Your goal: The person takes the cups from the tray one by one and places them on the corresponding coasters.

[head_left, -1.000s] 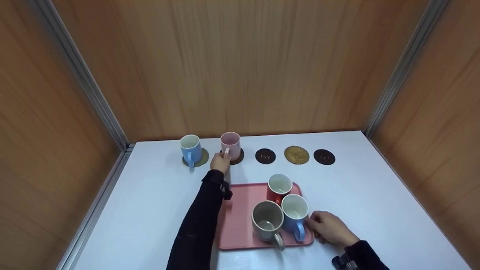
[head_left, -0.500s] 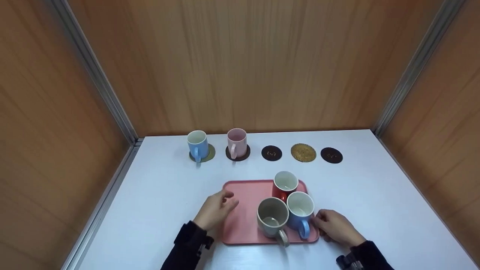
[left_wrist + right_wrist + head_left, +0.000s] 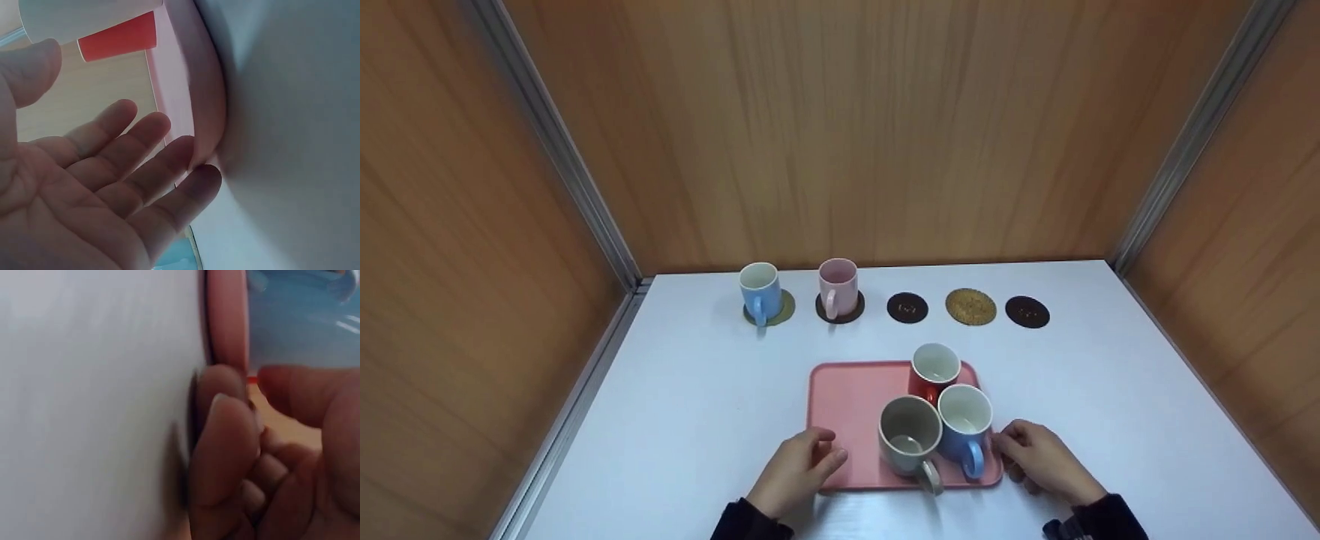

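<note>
"Blue glaze first: we see the far-left mug [image 3: 761, 292] on its greenish coaster [image 3: 787, 306], handle toward us. And just nearer?"

"We find the left hand [image 3: 796, 470] relaxed and gripping nothing, its fingertips at the near left corner of the pink tray [image 3: 847, 397]. Far beyond it stands the pink mug [image 3: 838, 289] on a dark coaster [image 3: 860, 309]."

"How would the tray handle? We'd guess stiff, light plastic."

"So would we. It lies on the white table [image 3: 712, 375] between the hands, with the grey mug [image 3: 910, 442], the red mug [image 3: 935, 367] and the near blue mug [image 3: 962, 433] crowding its right half. We'd judge it lopsided in weight, best held by both short rims."

"The mugs look like glazed ceramic to us: hard, slick, likely to chip. We'd take each by its handle."

"Farthest right, we see the right hand [image 3: 1046, 461] curled on the tray's right rim, thumb above, one finger against the side."

"What escapes us?"

"How firmly it pinches. Nor can we tell whether the left fingertips truly touch, or whether those three mugs do. The red mug's lower part is half hidden, and the wrist views crop both hands."
</note>
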Tool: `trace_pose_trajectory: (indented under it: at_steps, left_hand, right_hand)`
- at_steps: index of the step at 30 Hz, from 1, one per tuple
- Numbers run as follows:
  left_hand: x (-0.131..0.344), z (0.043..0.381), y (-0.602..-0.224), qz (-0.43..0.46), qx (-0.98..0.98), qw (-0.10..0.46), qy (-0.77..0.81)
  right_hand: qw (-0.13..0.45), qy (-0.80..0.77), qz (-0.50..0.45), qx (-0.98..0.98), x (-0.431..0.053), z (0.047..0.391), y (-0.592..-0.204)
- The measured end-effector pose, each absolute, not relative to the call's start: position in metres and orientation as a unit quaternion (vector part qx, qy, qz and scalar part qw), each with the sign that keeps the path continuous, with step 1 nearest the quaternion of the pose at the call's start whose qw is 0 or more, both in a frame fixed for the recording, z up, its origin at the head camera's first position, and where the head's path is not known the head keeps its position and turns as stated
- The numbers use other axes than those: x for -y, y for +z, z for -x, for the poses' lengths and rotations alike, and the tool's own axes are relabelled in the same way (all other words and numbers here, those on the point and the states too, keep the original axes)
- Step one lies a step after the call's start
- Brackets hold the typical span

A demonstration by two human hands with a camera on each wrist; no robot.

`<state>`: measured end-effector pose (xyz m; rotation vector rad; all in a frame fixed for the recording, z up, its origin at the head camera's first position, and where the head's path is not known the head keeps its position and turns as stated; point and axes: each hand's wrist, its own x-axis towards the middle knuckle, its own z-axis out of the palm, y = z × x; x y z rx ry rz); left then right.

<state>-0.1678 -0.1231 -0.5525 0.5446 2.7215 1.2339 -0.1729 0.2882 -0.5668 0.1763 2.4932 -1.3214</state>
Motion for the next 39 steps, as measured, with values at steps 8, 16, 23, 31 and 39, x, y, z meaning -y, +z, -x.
trace_pose_trajectory:
  at_steps: [8,16,23,31,39]
  left_hand:
    - [0.127,0.169,-0.55,-0.131,-0.89,0.047,0.435]
    - [0.132,0.188,-0.548,-0.087,-0.912,0.006,0.401]
    - [0.124,0.2,-0.559,-0.063,-0.925,0.03,0.374]
    - [0.126,0.201,-0.562,-0.023,-0.925,0.029,0.378]
    - [0.128,0.204,-0.565,-0.02,-0.923,0.051,0.382]
  right_hand:
    - [0.126,-0.538,-0.028,-0.833,-0.267,0.152,-0.54]
    - [0.172,-0.576,0.036,-0.799,-0.251,0.143,-0.549]
    - [0.202,-0.612,-0.002,-0.765,-0.242,0.134,-0.557]
    - [0.199,-0.631,-0.021,-0.75,-0.246,0.132,-0.557]
    - [0.181,-0.626,-0.017,-0.758,-0.263,0.134,-0.553]
